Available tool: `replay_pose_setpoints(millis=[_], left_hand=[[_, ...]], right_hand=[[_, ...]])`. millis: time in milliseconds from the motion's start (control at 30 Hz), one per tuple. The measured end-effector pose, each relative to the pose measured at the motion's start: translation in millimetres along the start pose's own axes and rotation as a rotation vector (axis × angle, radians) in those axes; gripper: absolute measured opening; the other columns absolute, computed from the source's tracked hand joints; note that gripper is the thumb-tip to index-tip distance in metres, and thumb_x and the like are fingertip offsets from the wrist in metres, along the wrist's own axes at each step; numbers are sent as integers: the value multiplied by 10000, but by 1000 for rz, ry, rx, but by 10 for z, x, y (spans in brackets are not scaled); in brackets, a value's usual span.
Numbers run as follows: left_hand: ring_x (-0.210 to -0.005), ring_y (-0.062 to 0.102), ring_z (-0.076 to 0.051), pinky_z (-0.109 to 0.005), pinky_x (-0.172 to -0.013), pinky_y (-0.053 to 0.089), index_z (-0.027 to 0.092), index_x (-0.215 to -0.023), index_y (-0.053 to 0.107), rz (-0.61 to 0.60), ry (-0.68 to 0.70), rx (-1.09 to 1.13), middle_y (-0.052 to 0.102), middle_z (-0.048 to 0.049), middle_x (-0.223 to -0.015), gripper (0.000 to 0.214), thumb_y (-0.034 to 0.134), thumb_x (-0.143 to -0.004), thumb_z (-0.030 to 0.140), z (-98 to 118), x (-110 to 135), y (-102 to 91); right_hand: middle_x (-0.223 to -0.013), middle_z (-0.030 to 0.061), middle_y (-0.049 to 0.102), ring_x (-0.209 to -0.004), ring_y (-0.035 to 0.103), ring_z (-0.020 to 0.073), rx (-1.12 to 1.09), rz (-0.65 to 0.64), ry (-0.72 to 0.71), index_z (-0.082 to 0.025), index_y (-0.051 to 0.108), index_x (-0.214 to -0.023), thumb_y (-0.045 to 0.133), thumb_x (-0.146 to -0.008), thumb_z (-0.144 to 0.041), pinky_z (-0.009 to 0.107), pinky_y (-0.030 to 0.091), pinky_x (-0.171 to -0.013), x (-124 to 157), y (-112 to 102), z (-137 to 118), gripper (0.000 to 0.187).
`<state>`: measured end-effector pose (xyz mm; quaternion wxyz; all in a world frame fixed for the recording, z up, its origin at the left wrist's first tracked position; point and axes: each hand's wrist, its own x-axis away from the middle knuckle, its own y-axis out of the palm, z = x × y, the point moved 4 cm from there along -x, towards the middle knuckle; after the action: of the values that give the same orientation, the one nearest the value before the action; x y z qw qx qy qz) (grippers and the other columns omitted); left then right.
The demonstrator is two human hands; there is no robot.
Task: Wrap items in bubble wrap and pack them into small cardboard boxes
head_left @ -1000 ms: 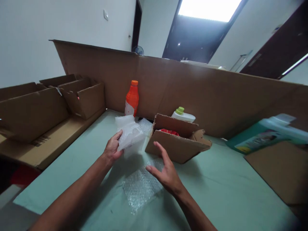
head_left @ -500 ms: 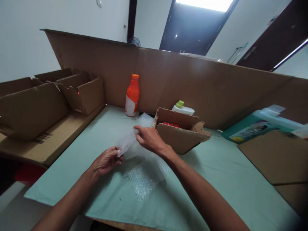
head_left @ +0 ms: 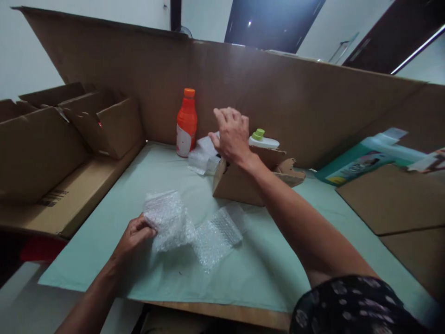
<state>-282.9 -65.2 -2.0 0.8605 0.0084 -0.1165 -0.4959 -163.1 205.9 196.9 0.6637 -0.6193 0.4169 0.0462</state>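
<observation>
My left hand [head_left: 134, 239] pinches the edge of a piece of clear bubble wrap [head_left: 166, 220] at the left front of the table. A second bubble wrap piece [head_left: 217, 239] lies flat on the green cloth, touching or just beside the held one. My right hand [head_left: 231, 134] is raised over the left end of a small cardboard box [head_left: 236, 185], fingers curved and thumb apart, with nothing visible in it. Behind and left of that hand, more clear wrap [head_left: 203, 157] lies next to an orange bottle [head_left: 187, 125] standing upright.
A white bottle with a green cap [head_left: 263, 140] is behind the small box. To the right are a teal liquid jug [head_left: 361, 160] and a brown carton [head_left: 392, 199]. Open cardboard boxes [head_left: 41, 148] stand at left; a tall cardboard wall [head_left: 278, 93] closes the back.
My right hand has let go of the bubble wrap and moved up over the small box. My left hand has shifted left with the wrap, now opened wider. More wrap shows near the orange bottle.
</observation>
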Motion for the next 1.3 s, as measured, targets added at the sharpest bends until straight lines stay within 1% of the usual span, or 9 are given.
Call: replay_pose_setpoints(millis=[100, 267, 433, 600, 733, 900, 1000, 1167, 1300], left_hand=[[-606, 490, -184, -301, -612, 435, 198, -521, 625, -98, 144, -207, 540, -23, -588, 82, 644, -544, 275, 139, 169, -1], [-675, 522, -231, -327, -644, 450, 218, -541, 621, -563, 197, -422, 569, -50, -622, 115, 615, -650, 257, 358, 604, 407], [-582, 398, -138, -271, -588, 364, 193, -565, 498, -1050, -51, -420, 448, 12, -599, 162, 546, -718, 212, 161, 840, 883], [-586, 396, -123, -238, -549, 294, 186, -774, 589, -766, -190, -403, 480, 35, -637, 182, 575, -775, 368, -149, 567, 1080], [-596, 503, -167, -267, -595, 332, 191, -996, 662, -420, 63, -746, 576, 10, -639, 306, 579, -828, 433, -153, 272, 1148], [-815, 611, -249, -307, -691, 379, 202, -1034, 673, -96, 259, -1170, 664, -82, -906, 301, 621, -831, 418, -126, 15, 1101], [-818, 605, -242, -303, -690, 389, 200, -830, 655, -141, 236, -1266, 638, -76, -896, 171, 612, -816, 365, -201, -38, 1162], [-699, 572, -208, -292, -662, 392, 216, -632, 556, -52, 274, -1027, 606, -37, -714, 138, 591, -734, 301, -111, -60, 1150], [-702, 605, -201, -282, -687, 441, 207, -736, 618, 55, 229, -689, 658, -21, -721, 249, 665, -721, 451, 280, 114, 882]], right_hand=[[-1162, 127, 693, -1103, 622, 287, -295, -247, 59, -138, 647, -1204, 586, -949, -408, 491, 445, -990, 827, -42, -310, 376], [-946, 99, 731, -774, 684, 219, -1180, -703, 598, -185, 675, -1158, 565, -826, -751, 347, 536, -694, 2334, 115, -614, 665], [-945, 105, 749, -833, 703, 259, -1573, -301, 1009, -188, 676, -1131, 755, -679, -677, 381, 547, -773, 2991, -96, -429, 671], [-906, 82, 761, -807, 690, 249, -1048, 119, 1141, -202, 696, -1018, 809, -670, -518, 372, 540, -764, 3534, -523, 247, 484], [-904, 106, 746, -804, 670, 267, -580, 2, 1060, -170, 680, -998, 730, -709, -534, 409, 528, -750, 3925, -667, 754, 468], [-1241, 179, 664, -1015, 635, 307, -73, 85, 774, -164, 582, -1286, 589, -868, -499, 472, 486, -878, 3726, -825, 932, 536], [-1181, 158, 693, -1086, 602, 318, -8, -206, 602, -176, 648, -1190, 558, -924, -373, 472, 433, -948, 3239, -504, 785, 343], [-1024, 195, 719, -1066, 599, 329, -18, -372, 549, -144, 694, -879, 627, -838, -157, 438, 407, -924, 2572, 173, 497, 79], [-896, 63, 719, -860, 641, 204, -168, -323, 529, -189, 645, -905, 564, -889, -176, 307, 448, -793, 2412, 88, 387, 84]])
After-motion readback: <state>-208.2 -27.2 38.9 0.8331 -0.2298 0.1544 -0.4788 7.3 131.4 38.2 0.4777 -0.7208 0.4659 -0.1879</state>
